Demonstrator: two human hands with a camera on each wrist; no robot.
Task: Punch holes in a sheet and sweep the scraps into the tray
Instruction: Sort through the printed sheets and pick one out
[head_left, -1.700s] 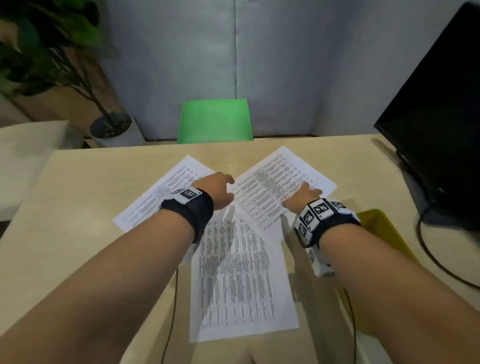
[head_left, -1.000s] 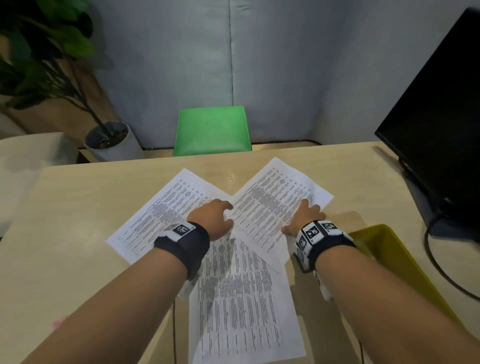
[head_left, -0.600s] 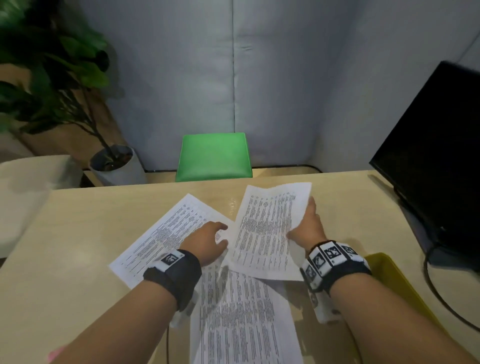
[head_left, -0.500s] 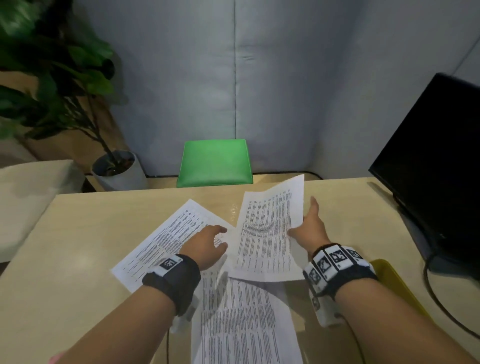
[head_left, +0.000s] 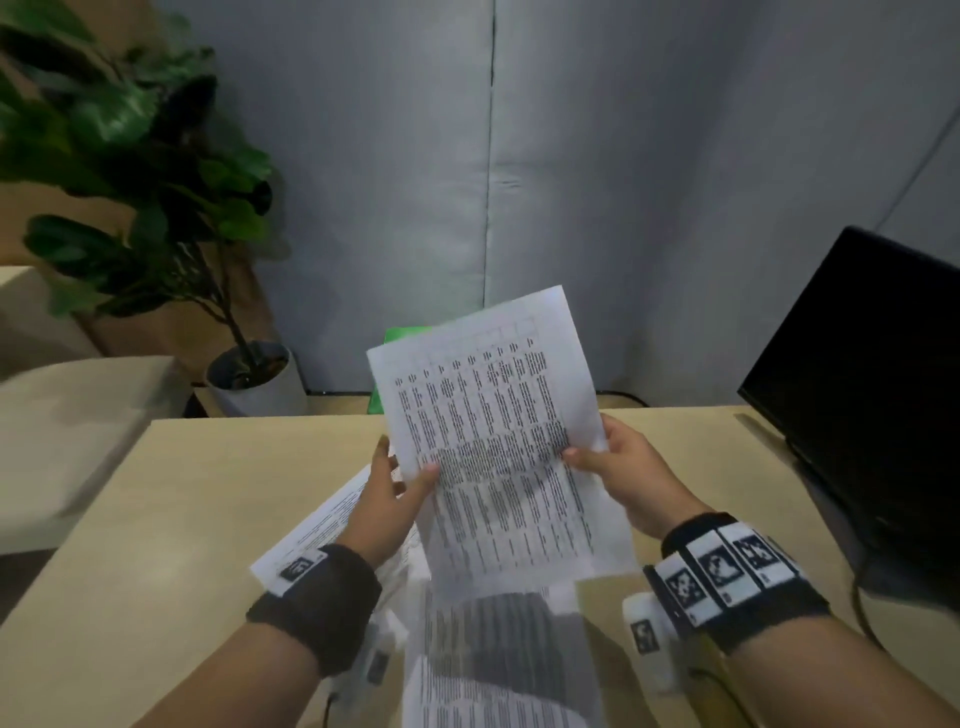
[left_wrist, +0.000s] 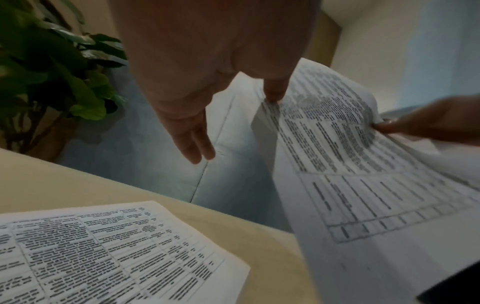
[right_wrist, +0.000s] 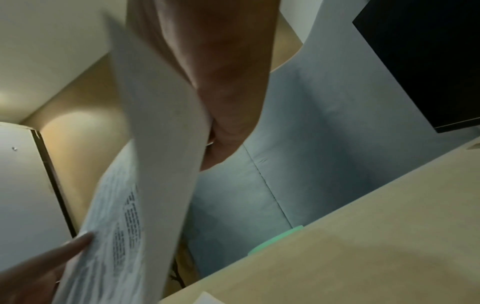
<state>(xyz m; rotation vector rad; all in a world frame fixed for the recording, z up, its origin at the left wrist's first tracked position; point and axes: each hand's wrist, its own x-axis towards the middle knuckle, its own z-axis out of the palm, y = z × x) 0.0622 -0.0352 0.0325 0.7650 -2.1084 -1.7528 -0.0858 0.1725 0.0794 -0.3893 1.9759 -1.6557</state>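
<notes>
Printed sheet (head_left: 498, 441), lifted clear of the table (head_left: 156, 519), long axis running away from the body, is pinched at its left edge by the left hand (head_left: 387, 499) and at its right edge by the right hand (head_left: 623, 478), equally near.

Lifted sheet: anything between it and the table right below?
Yes. In the head view, another printed sheet lies flat on the table under the lifted sheet.
</notes>
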